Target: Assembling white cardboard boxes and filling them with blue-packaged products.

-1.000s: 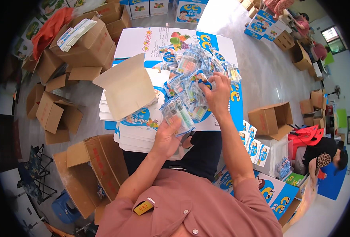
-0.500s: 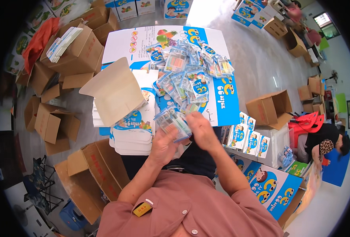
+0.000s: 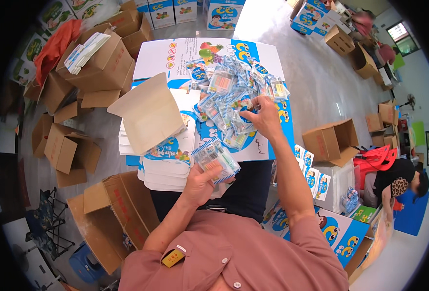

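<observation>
My left hand point(image 3: 200, 185) is closed round a small bundle of clear plastic packets point(image 3: 216, 160) with blue zigzag edges and coloured strips inside, held low in front of me. Its thumb lies over the top packet; how many are beneath, I cannot tell. My right hand point(image 3: 267, 117) is over the right side of a heap of similar packets point(image 3: 222, 80), thumb and forefinger apart at a blue printed packet point(image 3: 241, 102). The heap lies on a large blue and white printed carton point(image 3: 158, 56). To its left, a stack of flat white and blue boxes point(image 3: 163, 172) carries one with a raised pale flap point(image 3: 146, 114).
Brown cartons point(image 3: 95, 60) crowd the left side, and an open one point(image 3: 122, 213) stands by my left elbow. At right are another open carton point(image 3: 331, 138) and small printed boxes point(image 3: 314, 177). Another person point(image 3: 394, 177) bends over at far right beside a red chair point(image 3: 377, 157).
My right hand has left the bundle and moved up and right to the heap. My left hand keeps the bundle in nearly the same place.
</observation>
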Demonstrator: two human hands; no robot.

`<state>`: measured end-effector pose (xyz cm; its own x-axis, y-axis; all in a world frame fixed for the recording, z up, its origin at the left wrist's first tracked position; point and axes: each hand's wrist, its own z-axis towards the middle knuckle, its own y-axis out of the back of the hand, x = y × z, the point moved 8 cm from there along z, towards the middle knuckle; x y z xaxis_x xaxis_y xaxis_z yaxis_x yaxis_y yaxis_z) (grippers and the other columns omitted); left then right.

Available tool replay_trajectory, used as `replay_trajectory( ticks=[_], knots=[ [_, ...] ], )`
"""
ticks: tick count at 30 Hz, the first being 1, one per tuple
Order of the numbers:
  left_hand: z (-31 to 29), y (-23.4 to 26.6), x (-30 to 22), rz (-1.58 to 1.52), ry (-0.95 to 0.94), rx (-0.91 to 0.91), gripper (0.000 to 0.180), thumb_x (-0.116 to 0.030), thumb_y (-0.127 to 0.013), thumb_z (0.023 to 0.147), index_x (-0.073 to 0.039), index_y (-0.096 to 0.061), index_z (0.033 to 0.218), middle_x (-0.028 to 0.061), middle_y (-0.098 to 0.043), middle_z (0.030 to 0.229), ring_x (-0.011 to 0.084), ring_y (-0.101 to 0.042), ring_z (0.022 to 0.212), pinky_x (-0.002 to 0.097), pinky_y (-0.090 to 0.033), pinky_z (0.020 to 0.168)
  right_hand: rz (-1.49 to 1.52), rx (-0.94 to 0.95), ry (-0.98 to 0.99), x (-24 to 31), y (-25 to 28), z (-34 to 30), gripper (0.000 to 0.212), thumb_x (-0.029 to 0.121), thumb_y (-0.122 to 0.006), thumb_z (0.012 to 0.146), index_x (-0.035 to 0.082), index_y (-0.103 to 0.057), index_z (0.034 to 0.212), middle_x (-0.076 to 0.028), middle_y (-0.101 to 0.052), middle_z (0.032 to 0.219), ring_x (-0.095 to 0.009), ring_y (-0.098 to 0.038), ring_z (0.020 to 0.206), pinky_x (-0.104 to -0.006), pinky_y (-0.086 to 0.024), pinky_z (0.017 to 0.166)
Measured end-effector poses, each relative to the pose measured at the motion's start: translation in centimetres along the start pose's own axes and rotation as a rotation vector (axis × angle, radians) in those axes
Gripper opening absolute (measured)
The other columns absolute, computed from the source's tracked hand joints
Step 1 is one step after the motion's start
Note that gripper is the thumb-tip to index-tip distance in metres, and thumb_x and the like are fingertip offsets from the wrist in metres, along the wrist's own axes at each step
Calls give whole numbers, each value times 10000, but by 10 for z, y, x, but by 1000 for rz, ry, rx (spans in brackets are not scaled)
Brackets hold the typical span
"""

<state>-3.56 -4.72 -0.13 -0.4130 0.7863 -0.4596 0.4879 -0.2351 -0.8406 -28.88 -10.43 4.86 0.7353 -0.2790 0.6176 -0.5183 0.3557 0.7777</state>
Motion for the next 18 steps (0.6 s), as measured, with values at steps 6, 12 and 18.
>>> replay_trajectory(
  ticks=[6,12,18],
  knots=[
    [9,-3,0,-19,0,-21,457,-30,-639,942,-48,-513,1381,90,-643,1281,251,-630,1198,442,-519,1020,33,158,31,8,-7,12,408,252,-880,692,-3,-627,885,-164,-639,900,-329,-625,837,-421,-506,761],
    [15,5,3,-18,-9,-114,444,-27,-666,916,-69,-553,1344,76,-661,1240,223,-651,1139,425,-529,968,-62,222,15,6,-5,10,346,202,-858,729,0,-596,830,-163,-615,817,-329,-629,814,-411,-494,708],
    [15,12,6,-63,-20,-85,459,9,-666,898,-61,-553,1337,78,-655,1255,230,-636,1174,431,-494,1044,133,303,-75,6,-2,-1,311,196,-811,809,-13,-649,973,-115,-659,886,-210,-624,835,-352,-489,714]
  ],
)
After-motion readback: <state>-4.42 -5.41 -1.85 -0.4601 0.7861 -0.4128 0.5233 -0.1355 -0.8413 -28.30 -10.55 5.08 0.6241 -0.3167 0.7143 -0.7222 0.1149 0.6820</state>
